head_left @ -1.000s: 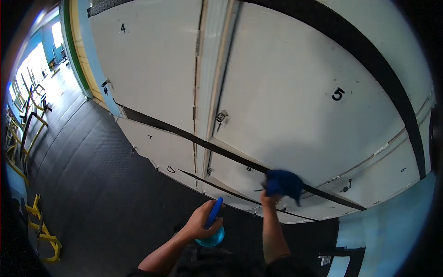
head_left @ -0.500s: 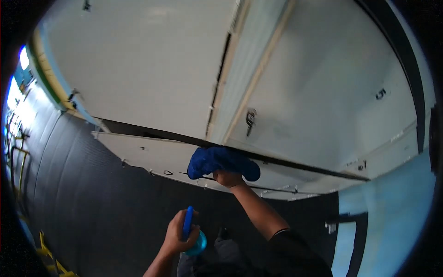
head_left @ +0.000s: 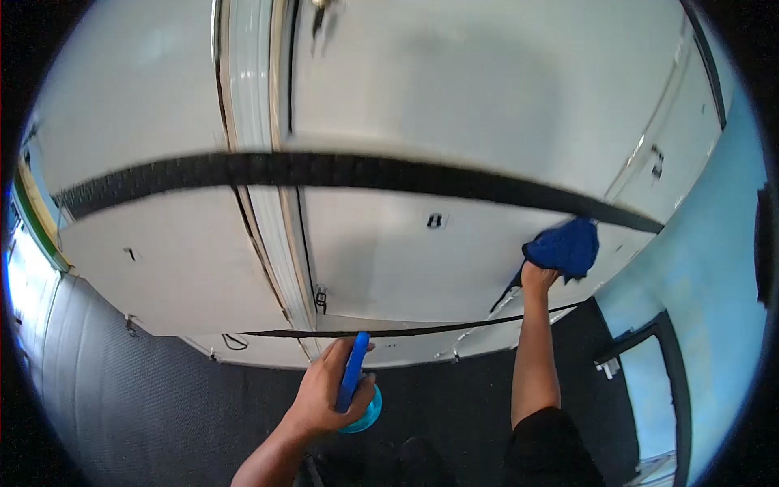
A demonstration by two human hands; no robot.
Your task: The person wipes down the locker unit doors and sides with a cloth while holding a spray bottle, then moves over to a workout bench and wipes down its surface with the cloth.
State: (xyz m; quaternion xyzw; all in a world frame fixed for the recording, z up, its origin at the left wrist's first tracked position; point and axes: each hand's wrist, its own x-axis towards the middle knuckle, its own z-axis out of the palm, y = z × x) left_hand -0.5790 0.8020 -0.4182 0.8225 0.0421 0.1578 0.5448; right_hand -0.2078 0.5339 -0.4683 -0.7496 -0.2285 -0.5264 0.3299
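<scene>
My right hand (head_left: 539,277) grasps the blue cloth (head_left: 568,246) at the right edge of the door 8 (head_left: 406,260), below the black strip (head_left: 365,174); the pale blue wall (head_left: 718,284) is near. My left hand (head_left: 329,390) is closed around the bottle (head_left: 367,412), with room above the dark floor (head_left: 146,390). Half a second ago the cloth was near the post (head_left: 269,235); now it is farther right. The cloth is crumpled, the bottle rounded and turquoise.

- My right hand (head_left: 539,278) is partly hidden by the blue cloth (head_left: 568,247).
- My left hand (head_left: 323,391) hides part of my turquoise spray bottle (head_left: 369,412).
- The view's top edge crops the uppermost keyed lock (head_left: 319,8).
</scene>
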